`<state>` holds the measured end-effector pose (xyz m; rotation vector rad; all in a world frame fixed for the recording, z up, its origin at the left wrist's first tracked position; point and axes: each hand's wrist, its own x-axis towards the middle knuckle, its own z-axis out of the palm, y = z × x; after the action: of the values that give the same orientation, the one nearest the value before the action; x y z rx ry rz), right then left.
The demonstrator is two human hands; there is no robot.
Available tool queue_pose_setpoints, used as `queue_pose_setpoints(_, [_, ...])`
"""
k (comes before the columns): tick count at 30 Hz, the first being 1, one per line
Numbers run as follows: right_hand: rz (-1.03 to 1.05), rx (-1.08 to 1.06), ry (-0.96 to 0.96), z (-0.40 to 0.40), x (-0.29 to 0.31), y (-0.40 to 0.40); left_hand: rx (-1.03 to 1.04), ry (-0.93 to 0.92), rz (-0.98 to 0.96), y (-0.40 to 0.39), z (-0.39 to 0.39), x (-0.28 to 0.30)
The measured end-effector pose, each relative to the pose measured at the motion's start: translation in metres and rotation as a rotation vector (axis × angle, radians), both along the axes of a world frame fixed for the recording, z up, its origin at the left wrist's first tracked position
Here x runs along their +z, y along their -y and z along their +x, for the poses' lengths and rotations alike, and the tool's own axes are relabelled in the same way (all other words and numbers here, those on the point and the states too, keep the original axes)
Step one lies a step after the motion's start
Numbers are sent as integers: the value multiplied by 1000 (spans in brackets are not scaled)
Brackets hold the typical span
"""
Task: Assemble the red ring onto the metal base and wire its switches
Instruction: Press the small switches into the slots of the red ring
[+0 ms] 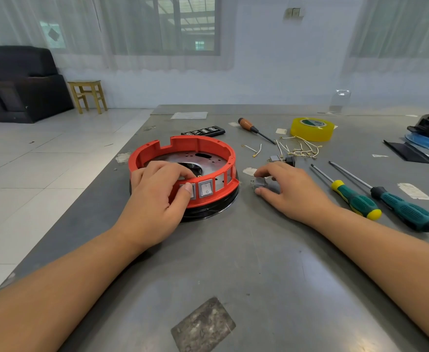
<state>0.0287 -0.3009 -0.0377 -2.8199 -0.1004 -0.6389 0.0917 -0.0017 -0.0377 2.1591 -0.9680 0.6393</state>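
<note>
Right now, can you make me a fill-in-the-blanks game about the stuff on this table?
1. The left hand grips the ring, whose colour is ____.
2. The right hand picks up a small grey ____ from the table.
3. The roll of tape is coloured ____.
4. The two screwdrivers right of the right hand have handles that are green, with one tipped in ____.

Missing words: red; switch; yellow; yellow
</note>
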Motion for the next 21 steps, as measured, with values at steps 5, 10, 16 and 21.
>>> queue_pose_setpoints(5, [94, 68, 85, -9, 4, -15, -33, 49, -10, 1, -3, 1])
queue_pose_setpoints(10, [165, 165, 287, -23, 7, -43, -63, 102, -20, 3, -11, 4])
queue_pose_setpoints(16, [160, 303, 346, -32, 9, -67, -101, 192, 67, 10, -18, 4])
queue_pose_setpoints(21, [123, 420, 411, -34, 7, -77, -177, 234, 107, 12, -18, 0])
